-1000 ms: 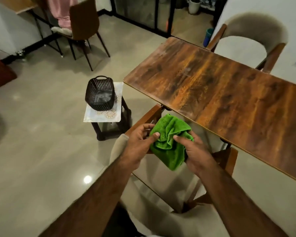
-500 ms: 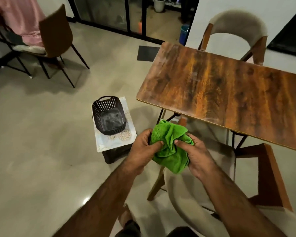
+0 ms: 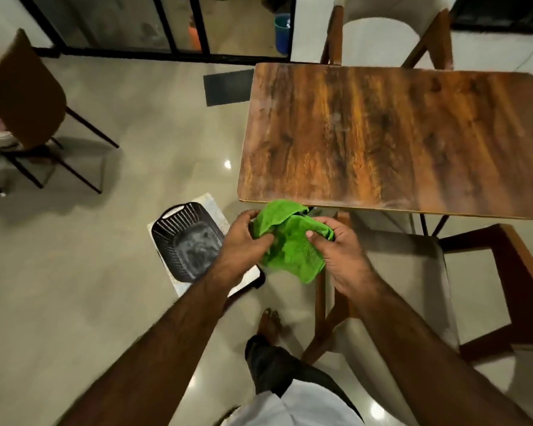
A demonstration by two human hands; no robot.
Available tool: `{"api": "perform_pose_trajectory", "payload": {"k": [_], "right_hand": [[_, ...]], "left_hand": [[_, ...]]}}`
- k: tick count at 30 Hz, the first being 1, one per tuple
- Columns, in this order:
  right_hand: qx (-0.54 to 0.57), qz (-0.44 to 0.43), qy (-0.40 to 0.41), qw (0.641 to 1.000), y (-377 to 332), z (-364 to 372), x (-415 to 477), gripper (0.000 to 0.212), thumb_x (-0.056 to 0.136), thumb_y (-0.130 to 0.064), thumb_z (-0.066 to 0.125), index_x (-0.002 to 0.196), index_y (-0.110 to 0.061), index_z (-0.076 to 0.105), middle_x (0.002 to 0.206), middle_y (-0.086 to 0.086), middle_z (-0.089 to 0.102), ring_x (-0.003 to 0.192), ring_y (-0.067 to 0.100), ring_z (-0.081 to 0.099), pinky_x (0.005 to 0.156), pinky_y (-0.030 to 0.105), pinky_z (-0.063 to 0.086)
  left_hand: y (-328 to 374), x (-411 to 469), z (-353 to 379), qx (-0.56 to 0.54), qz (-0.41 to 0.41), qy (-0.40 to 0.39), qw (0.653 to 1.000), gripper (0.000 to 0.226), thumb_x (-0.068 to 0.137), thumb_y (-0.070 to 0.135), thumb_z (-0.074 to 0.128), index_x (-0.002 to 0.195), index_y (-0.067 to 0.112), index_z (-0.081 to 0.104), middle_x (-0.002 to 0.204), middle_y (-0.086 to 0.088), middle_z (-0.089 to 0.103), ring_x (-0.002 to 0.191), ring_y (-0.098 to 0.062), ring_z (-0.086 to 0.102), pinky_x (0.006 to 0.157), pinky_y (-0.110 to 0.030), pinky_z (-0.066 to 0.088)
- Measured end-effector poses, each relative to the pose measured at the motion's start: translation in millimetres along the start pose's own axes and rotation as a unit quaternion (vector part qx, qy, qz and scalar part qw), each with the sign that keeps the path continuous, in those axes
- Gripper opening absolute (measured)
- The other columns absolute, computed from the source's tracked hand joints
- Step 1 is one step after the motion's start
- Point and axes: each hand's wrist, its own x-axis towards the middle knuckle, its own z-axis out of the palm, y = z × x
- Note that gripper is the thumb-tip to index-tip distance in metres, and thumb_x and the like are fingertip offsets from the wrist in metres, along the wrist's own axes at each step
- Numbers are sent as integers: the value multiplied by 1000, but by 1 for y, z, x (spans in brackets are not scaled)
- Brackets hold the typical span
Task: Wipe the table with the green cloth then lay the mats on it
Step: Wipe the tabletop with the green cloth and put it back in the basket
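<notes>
Bunching the green cloth [image 3: 290, 241], the left hand [image 3: 243, 241] and right hand [image 3: 339, 253] grasp it between their fingers, just short of the table [image 3: 382, 133] edge.

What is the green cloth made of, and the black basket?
The green cloth looks like soft, fuzzy microfibre or terry: it bunches and has a nubbly pile. The black basket looks like moulded plastic, with even slits in its walls and a slight sheen.

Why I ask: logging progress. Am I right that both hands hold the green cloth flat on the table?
Not quite. In the head view both hands, left and right, do hold the green cloth, but bunched up in the air just short of the table, not flat on it.
</notes>
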Motion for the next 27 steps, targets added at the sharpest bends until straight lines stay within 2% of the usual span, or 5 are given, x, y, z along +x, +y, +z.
{"api": "perform_pose_trajectory", "payload": {"k": [4, 11, 16, 21, 27], "right_hand": [[-154, -27, 91, 984, 1, 13, 88, 26, 98, 1, 75, 98, -25, 75, 101, 18, 81, 89, 28, 75, 89, 59, 65], [-335, -20, 122, 934, -1, 12, 233, 24, 93, -8, 81, 116, -10, 75, 104, 5, 72, 96, 22, 67, 81, 28, 47], [-625, -21, 151, 765, 55, 40, 261, 53, 102, -41, 65, 142, -7, 60, 140, 24, 63, 125, 47, 59, 108, 52, 47], [-542, -20, 249, 802, 98, 158, 260, 79, 102, -63, 50, 160, -10, 49, 176, 29, 25, 160, 52, 27, 123, 65, 35], [-521, 13, 244, 818, 113, 233, 275, 81, 104, -76, 35, 174, -36, 27, 183, 25, -6, 168, 50, -10, 131, 63, 16]], "left_hand": [[7, 94, -14, -36, -41, 84, 995, 15, 95, 24, 67, 102, 25, 80, 99, -2, 83, 98, -29, 80, 89, -53, 68], [-25, 262, -13, 129, -55, 24, 990, 46, 75, 50, 70, 111, 23, 81, 101, -6, 81, 97, -34, 80, 85, -58, 68], [-37, 306, -9, 416, 22, 46, 908, 60, 91, 40, 70, 147, 24, 58, 140, -17, 53, 131, -44, 52, 109, -54, 50], [-43, 371, -28, 452, 240, -46, 858, 50, 109, 48, 42, 148, 25, 64, 162, -7, 52, 151, -37, 44, 123, -58, 36], [-52, 419, -42, 394, 240, -168, 871, 64, 109, 61, 27, 155, 33, 61, 178, 1, 35, 168, -28, 19, 136, -58, 15]]}}
